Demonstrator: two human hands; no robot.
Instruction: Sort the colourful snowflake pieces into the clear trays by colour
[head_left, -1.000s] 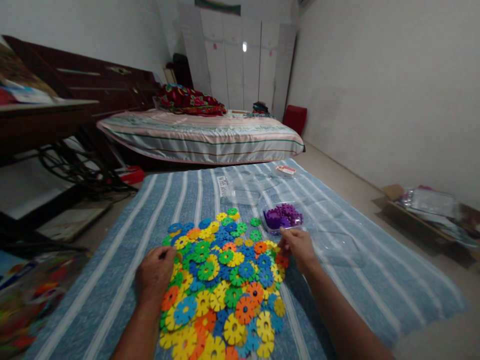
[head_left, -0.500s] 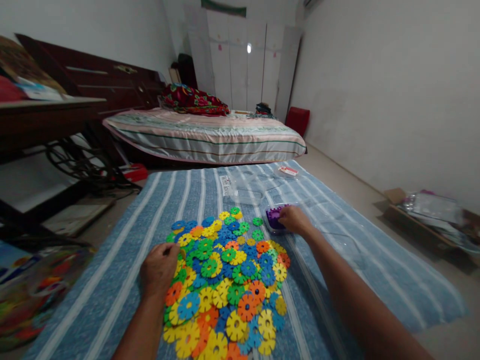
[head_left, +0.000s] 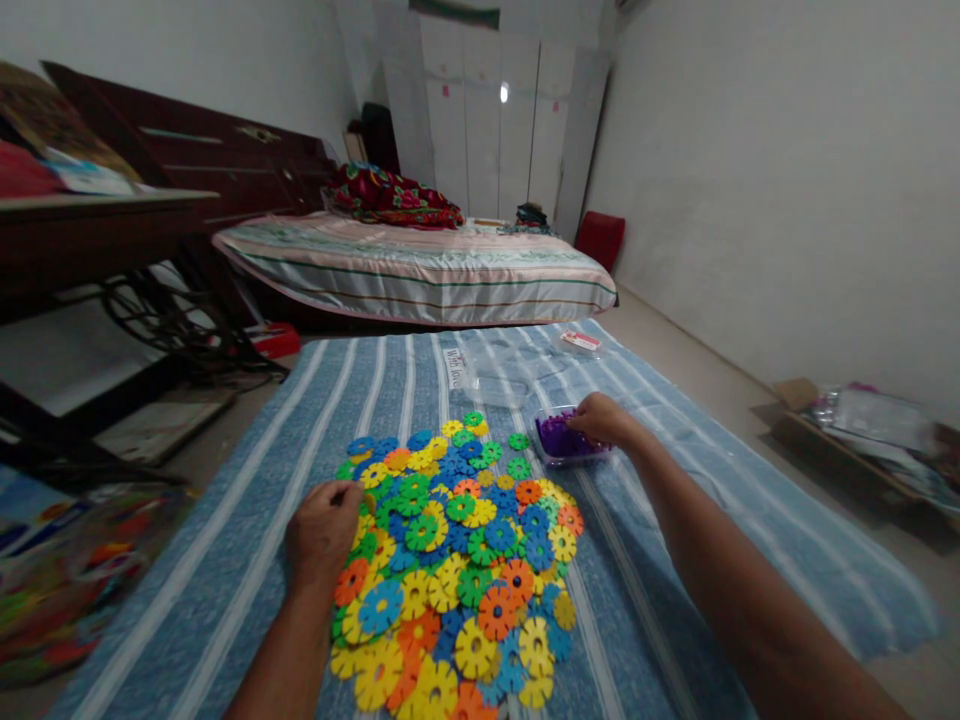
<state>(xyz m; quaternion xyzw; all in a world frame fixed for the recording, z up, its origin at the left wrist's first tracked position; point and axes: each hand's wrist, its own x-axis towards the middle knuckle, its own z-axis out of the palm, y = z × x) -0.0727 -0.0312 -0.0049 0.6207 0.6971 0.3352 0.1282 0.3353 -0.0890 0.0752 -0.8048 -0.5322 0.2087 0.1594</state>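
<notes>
A spread pile of slotted flower-shaped plastic discs [head_left: 450,560] in yellow, green, blue and orange lies on the striped cloth [head_left: 247,560]. My left hand [head_left: 322,530] rests at the pile's left edge with its fingers curled closed; what they hold, if anything, is hidden. Right of the pile's far end stands a small clear plastic box [head_left: 571,461] with purple slotted pieces [head_left: 556,436] inside. My right hand [head_left: 601,420] reaches into it from the right, fingers pressed together against the purple pieces. Its fingertips are partly hidden, so any piece between them cannot be made out.
Clear plastic packaging [head_left: 499,375] and a red-and-white label [head_left: 580,341] lie beyond the box. A bed [head_left: 420,280] stands behind, a sewing-machine table [head_left: 97,215] at left. On the floor at right sits a cardboard box [head_left: 847,450] of plastic wrapping.
My right hand has shifted slightly right within the box, and more of the purple pieces shows. My left hand stays at the pile's edge. The view has turned a little.
</notes>
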